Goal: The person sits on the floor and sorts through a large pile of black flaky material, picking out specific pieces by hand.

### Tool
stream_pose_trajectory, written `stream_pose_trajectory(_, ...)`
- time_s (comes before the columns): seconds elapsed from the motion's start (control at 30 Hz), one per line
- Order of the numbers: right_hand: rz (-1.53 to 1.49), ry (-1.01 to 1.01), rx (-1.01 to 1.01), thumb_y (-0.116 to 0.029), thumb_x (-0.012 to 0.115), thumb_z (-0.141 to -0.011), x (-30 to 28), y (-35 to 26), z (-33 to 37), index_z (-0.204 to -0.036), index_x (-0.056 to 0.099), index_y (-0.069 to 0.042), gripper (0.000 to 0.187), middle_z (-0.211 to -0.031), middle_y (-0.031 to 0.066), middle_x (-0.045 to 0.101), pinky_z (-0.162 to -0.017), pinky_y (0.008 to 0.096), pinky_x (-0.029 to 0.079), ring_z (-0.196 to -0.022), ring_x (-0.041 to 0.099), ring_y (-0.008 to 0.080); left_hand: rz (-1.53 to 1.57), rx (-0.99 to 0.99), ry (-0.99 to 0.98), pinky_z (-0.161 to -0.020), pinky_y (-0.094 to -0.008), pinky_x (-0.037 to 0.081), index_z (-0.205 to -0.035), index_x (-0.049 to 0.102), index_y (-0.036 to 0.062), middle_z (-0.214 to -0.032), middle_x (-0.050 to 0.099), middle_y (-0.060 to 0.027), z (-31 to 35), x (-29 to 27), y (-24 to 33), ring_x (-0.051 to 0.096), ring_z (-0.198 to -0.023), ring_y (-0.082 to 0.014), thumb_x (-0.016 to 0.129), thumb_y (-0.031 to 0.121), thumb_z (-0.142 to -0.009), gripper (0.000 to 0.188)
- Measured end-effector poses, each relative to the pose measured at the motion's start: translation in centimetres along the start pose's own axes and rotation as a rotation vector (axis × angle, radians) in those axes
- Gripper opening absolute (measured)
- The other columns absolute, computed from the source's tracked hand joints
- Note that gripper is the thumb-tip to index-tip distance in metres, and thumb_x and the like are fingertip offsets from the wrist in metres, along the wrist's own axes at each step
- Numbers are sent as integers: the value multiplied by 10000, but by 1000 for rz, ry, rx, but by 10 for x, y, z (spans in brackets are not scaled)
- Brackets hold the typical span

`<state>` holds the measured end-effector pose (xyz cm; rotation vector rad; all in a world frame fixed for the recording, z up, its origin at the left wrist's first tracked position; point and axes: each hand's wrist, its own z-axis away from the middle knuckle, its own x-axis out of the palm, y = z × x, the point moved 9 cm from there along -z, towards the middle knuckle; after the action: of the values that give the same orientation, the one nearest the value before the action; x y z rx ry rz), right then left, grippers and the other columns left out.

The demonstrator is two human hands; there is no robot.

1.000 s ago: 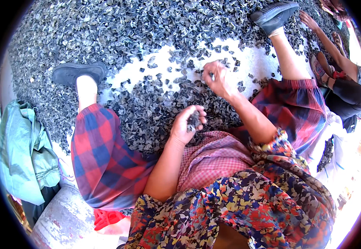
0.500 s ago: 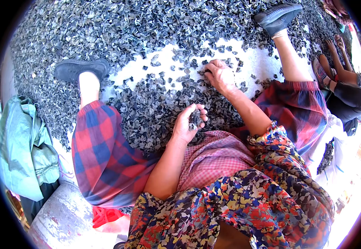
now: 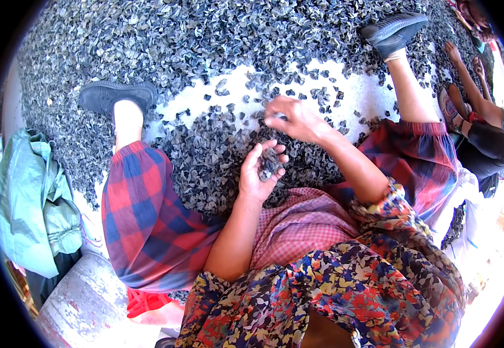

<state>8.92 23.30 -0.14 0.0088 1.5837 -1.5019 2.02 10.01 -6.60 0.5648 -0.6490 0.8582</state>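
I sit on the ground with legs spread, in red and blue plaid trousers. My left hand (image 3: pixel 261 171) is cupped palm up over my lap and holds a small bunch of dark dried pieces (image 3: pixel 270 163). Just above it my right hand (image 3: pixel 293 119) pinches a single pale piece between its fingertips. A wide spread of dark grey dried pieces (image 3: pixel 205 40) covers the white sheet (image 3: pixel 356 95) ahead, and a smaller heap (image 3: pixel 205 156) lies between my legs.
My black shoes rest at the left (image 3: pixel 110 95) and upper right (image 3: pixel 394 28). A green sack (image 3: pixel 28 203) lies at the left beside a worn grey drum (image 3: pixel 84 304). Another person's legs and arm (image 3: pixel 475 104) reach in at the right edge.
My right hand has drawn back from the scattered pieces toward my left hand, carrying a piece. The left hand stays cupped with its bunch.
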Motion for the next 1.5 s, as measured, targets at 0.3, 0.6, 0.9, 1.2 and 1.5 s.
stream_pose_trajectory(0.3, 933, -84, -75, -244, 445, -889, 45, 21, -109, -1248, 515, -165, 375, -1377, 75, 412, -1039, 542, 200, -1346, 250, 280, 22, -106, -172, -590, -320, 453, -1054, 572, 44, -973, 595, -131, 5, 15, -14, 564, -790, -233, 498, 350, -895, 353)
stream_pose_trajectory(0.6, 685, 256, 405, -397, 616, -782, -19, 91, 32, -1258, 492, -243, 516, -1449, 153, 256, -945, 634, 309, -1352, 175, 364, -40, -172, -243, -606, -327, 471, -1037, 585, 38, -959, 595, -126, 4, 18, -28, 578, -815, -250, 506, 328, -894, 332)
stream_pose_trajectory(0.9, 280, -7, 234, -216, 580, -839, 8, 63, 110, -1003, 645, -137, 193, -1042, 73, 637, -776, 385, 516, -901, 632, 271, -87, -157, -166, -609, -340, 479, -987, 600, 32, -955, 609, -130, 0, 3, -23, 598, -856, -270, 507, 317, -896, 312)
stream_pose_trajectory(1.2, 239, 283, 507, -186, 605, -802, -31, 143, 127, -1053, 617, -111, 262, -1020, 141, 605, -807, 414, 487, -920, 600, 335, -58, -93, -108, -624, -352, 485, -975, 607, 37, -963, 628, -119, -2, 0, -13, 613, -919, -285, 506, 295, -891, 290)
stream_pose_trajectory(1.5, 427, 343, 282, -137, 711, -694, -18, 114, 97, -1049, 585, -81, 382, -1061, 102, 550, -825, 395, 470, -986, 540, 304, -134, -164, -78, -626, -347, 483, -952, 603, 48, -932, 633, -112, -4, -11, -25, 616, -908, -277, 509, 271, -893, 249)
